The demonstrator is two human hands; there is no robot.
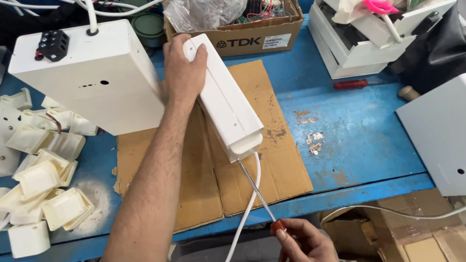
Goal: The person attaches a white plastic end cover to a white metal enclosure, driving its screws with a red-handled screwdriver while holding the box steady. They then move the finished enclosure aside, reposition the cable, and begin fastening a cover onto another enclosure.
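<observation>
Casing: long white plastic casing (225, 99), tilted on the cardboard sheet (286, 165), white cable (247, 208) leaving its near end.
Left hand (183, 68): my fingers wrapped shut over the casing's far end.
Right hand (303, 240): closed on the red-handled screwdriver (257, 191), tip at the casing's near end.
Room: bare blue bench (369, 136) right of casing; big white box (92, 73) close on its left.

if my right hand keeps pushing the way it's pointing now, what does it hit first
Probably the near end of the white box: your right hand aims its screwdriver up-left, the tip already at that end beside the white cable.
</observation>
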